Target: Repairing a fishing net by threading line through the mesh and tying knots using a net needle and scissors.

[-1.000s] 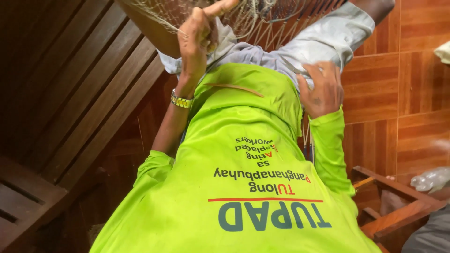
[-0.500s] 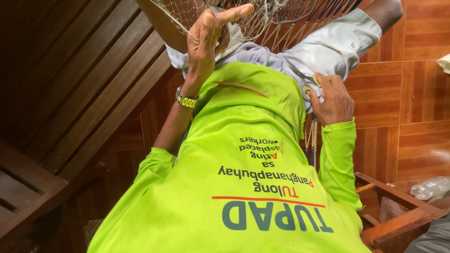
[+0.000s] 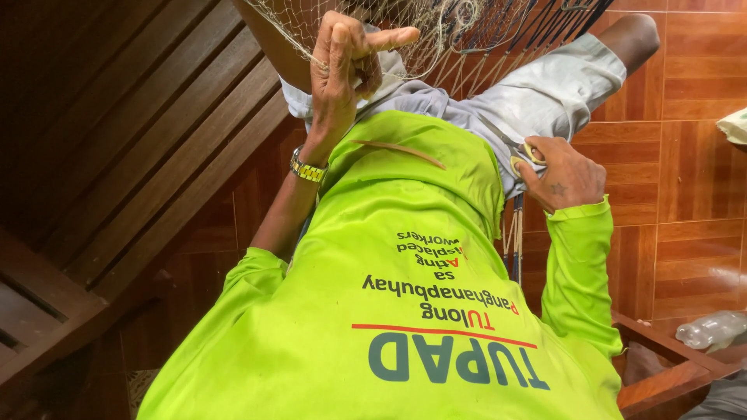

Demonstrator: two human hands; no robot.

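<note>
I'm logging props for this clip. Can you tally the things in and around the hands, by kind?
Hands: 2, left hand and right hand
Fishing net: 1
Scissors: 1
Wristwatch: 1
Thin wooden stick: 1
Plastic bottle: 1
Total: 7

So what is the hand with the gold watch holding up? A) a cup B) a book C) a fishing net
C: the left hand, gold watch on its wrist, pinches the thin mesh of a fishing net spread over the lap.
</note>
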